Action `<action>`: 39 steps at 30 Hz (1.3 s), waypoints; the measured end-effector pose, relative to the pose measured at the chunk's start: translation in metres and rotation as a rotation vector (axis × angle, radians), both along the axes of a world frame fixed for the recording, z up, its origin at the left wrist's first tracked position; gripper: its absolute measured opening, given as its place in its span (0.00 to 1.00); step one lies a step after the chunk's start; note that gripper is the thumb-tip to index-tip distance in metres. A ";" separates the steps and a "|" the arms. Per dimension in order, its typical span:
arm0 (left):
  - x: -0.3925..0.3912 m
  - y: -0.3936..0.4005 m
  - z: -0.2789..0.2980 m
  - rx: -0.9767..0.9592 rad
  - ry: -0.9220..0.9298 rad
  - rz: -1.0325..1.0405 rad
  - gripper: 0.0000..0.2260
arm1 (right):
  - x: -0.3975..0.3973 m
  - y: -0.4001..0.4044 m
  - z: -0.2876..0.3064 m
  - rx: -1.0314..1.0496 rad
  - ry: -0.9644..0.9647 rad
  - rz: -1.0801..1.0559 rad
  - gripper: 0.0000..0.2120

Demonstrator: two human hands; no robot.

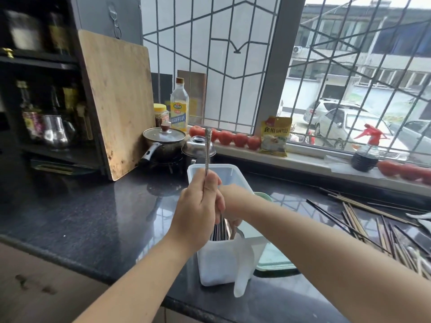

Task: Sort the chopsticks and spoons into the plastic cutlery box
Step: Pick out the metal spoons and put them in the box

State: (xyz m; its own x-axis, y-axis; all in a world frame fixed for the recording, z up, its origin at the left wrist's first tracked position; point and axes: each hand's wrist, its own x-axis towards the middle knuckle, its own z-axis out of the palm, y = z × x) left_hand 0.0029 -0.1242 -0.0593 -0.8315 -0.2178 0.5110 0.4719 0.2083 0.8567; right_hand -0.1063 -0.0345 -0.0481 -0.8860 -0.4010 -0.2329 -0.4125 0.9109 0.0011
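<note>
Left hand (198,206) gripped a metal utensil handle (207,150) over cutlery box (217,264); right hand (233,206) grip unclear. Chopsticks (219,229) partly boxed; many loose chopsticks (373,229) remained on bench (93,217).

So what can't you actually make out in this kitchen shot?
Head view, the only one:
- Right hand: its fingers are hidden behind the left hand, so its grip is unclear.
- Cutlery box: contents mostly hidden by both hands.
- Metal utensil in the left hand: lower end hidden in the fist.
- Loose chopsticks: cut off by the right edge.
</note>
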 end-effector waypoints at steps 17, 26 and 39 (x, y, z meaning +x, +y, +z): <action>-0.002 -0.001 -0.002 -0.160 -0.089 0.012 0.16 | 0.027 0.050 0.090 -1.151 -0.105 -0.071 0.18; -0.003 -0.001 -0.003 -0.107 -0.045 -0.038 0.16 | 0.050 0.054 0.100 -1.361 -0.391 0.254 0.09; 0.007 -0.007 -0.020 0.046 0.075 0.162 0.16 | 0.008 0.022 0.101 -0.883 0.302 -0.002 0.14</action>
